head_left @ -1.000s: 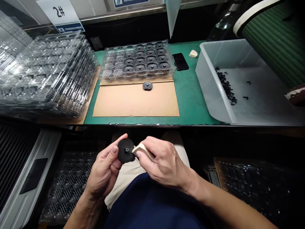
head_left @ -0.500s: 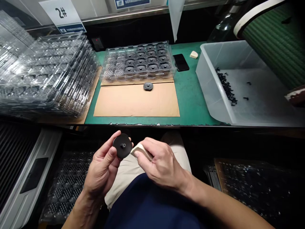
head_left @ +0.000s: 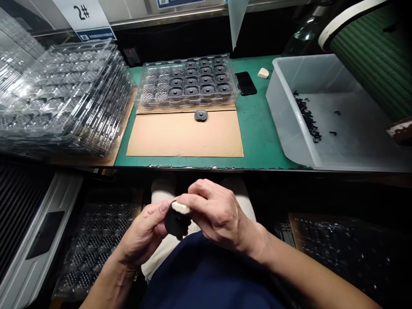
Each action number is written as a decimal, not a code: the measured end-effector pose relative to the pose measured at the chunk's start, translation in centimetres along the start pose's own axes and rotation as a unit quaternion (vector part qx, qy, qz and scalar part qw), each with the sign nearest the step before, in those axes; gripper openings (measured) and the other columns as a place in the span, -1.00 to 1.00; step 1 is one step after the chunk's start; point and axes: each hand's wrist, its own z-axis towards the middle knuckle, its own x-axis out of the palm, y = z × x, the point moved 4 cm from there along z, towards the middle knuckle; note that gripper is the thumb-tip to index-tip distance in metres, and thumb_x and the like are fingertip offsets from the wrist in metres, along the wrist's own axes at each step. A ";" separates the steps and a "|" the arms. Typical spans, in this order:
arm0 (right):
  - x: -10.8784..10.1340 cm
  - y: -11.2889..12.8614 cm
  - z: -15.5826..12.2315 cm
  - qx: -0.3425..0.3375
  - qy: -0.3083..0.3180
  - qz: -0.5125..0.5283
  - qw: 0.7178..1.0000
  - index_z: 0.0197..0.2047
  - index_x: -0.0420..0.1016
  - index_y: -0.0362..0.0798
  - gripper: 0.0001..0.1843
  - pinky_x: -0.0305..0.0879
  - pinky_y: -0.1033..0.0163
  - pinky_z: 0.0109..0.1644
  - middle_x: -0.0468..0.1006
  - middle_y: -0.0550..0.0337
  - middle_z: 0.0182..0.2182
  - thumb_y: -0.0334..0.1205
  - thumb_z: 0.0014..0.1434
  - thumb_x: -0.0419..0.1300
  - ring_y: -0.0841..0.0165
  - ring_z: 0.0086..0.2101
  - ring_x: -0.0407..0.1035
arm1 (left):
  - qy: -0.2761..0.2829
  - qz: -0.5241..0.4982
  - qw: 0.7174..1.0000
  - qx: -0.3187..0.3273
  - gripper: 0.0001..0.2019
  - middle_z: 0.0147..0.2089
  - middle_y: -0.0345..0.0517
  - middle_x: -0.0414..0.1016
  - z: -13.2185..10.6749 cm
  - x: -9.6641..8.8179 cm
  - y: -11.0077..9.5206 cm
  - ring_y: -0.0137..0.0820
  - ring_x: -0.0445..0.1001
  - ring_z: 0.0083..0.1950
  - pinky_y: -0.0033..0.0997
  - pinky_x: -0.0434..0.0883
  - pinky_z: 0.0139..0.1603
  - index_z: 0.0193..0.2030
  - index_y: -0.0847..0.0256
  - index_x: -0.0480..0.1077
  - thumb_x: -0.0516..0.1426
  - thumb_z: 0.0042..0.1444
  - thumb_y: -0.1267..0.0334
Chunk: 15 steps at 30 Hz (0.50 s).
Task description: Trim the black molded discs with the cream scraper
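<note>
My left hand [head_left: 146, 231] pinches a round black plastic part [head_left: 176, 225] by its edge above my lap. The part is tilted, and its outline is dark and partly hidden. My right hand [head_left: 219, 214] grips a cream-coloured block [head_left: 181, 207], its edge pressed against the upper rim of the black part. The right fingertips behind the block are hidden. On the cardboard sheet [head_left: 180, 137] lies a similar black part [head_left: 201, 115]. Behind it, a clear blister tray [head_left: 154, 90] holds several more black parts in its right and middle pockets; its left pockets hold none.
Stacked clear trays [head_left: 74, 98] stand on the left. A phone [head_left: 246, 83] and another cream block [head_left: 263, 73] lie right of the filled tray. A translucent bin [head_left: 292, 124] with small black scraps stands at the right, below a green cylinder-like object [head_left: 370, 56].
The black part has turned over in my left hand and moved slightly right and down. My right hand has brought the cream block from its side onto its upper rim.
</note>
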 end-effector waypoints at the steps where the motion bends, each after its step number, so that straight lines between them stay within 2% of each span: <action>1: 0.0 0.3 0.2 -0.036 0.016 -0.016 0.999 0.13 0.55 0.00 -0.73 0.24 0.15 -0.14 0.49 0.09 -0.20 -0.30 0.48 0.09 0.29 -0.26 0.29 | 0.015 -0.020 1.000 -0.016 -0.67 -0.24 0.10 0.67 0.0 0.2 0.2 -0.28 0.61 -0.32 -0.36 0.60 -0.33 -0.09 0.32 0.68 0.24 0.33 0.06; 3: 0.0 0.7 0.5 -0.072 0.024 -0.049 0.996 0.09 0.56 0.01 -0.75 0.22 0.12 -0.13 0.50 0.09 -0.20 -0.28 0.46 0.10 0.27 -0.26 0.28 | 0.011 -0.064 0.998 -0.021 -0.66 -0.24 0.07 0.68 0.1 0.4 0.4 -0.29 0.62 -0.31 -0.36 0.62 -0.30 -0.10 0.29 0.68 0.24 0.33 0.03; 4: 0.0 0.8 0.7 -0.060 0.007 -0.059 0.996 0.03 0.56 -0.02 -0.79 0.21 0.11 -0.14 0.50 0.08 -0.22 -0.26 0.46 0.11 0.26 -0.26 0.28 | -0.012 -0.079 0.997 -0.001 -0.69 -0.17 0.06 0.69 0.2 0.3 0.3 -0.29 0.64 -0.24 -0.36 0.63 -0.22 -0.04 0.24 0.68 0.26 0.32 0.04; 5: 0.0 0.7 0.8 -0.021 -0.016 -0.055 0.998 -0.08 0.54 -0.05 -0.83 0.19 0.12 -0.16 0.49 0.09 -0.26 -0.25 0.45 0.11 0.27 -0.27 0.28 | -0.042 -0.085 0.995 0.034 -0.71 -0.07 0.03 0.70 0.3 0.2 0.1 -0.30 0.66 -0.15 -0.38 0.63 -0.11 0.03 0.18 0.66 0.30 0.29 0.08; 7: 0.4 0.2 0.8 0.098 -0.039 0.003 0.994 -0.29 0.41 -0.06 -0.76 0.14 0.18 -0.27 0.41 0.18 -0.39 -0.21 0.45 0.12 0.35 -0.37 0.24 | -0.105 -0.074 0.985 0.119 -0.63 0.10 -0.03 0.67 0.2 -0.2 -0.6 -0.28 0.64 0.07 -0.37 0.58 0.13 0.15 0.04 0.61 0.38 0.21 0.18; 9: 1.3 -0.3 0.5 0.192 -0.019 0.084 0.978 -0.38 0.28 -0.04 -0.68 0.05 0.22 -0.38 0.30 0.29 -0.49 -0.19 0.45 0.13 0.43 -0.47 0.16 | -0.141 -0.048 0.974 0.173 -0.52 0.15 -0.06 0.65 0.0 -0.5 -1.1 -0.23 0.59 0.20 -0.29 0.49 0.30 0.20 -0.03 0.57 0.43 0.13 0.22; 10: 1.7 -0.4 0.4 0.210 -0.009 0.105 0.972 -0.39 0.26 -0.04 -0.67 0.03 0.23 -0.39 0.28 0.31 -0.49 -0.19 0.45 0.14 0.44 -0.48 0.14 | -0.146 -0.036 0.973 0.176 -0.49 0.15 -0.04 0.65 -0.1 -0.7 -1.2 -0.20 0.58 0.22 -0.24 0.47 0.33 0.22 -0.04 0.56 0.44 0.11 0.22; 12: 1.6 -0.4 0.3 0.188 -0.022 0.092 0.978 -0.38 0.30 -0.05 -0.70 0.09 0.23 -0.33 0.32 0.28 -0.46 -0.22 0.44 0.14 0.43 -0.44 0.17 | -0.138 -0.022 0.980 0.145 -0.49 0.13 0.01 0.66 -0.1 -1.1 -1.0 -0.15 0.59 0.20 -0.19 0.48 0.32 0.24 0.01 0.56 0.43 0.13 0.19; 15: 1.0 -0.1 0.5 0.088 -0.032 0.023 0.995 -0.23 0.48 -0.09 -0.81 0.17 0.18 -0.18 0.42 0.16 -0.33 -0.27 0.45 0.11 0.34 -0.31 0.23 | -0.078 -0.014 0.995 0.065 -0.58 0.05 0.09 0.67 -0.1 -1.4 -0.3 -0.16 0.64 0.06 -0.26 0.59 0.13 0.19 0.16 0.59 0.37 0.21 0.14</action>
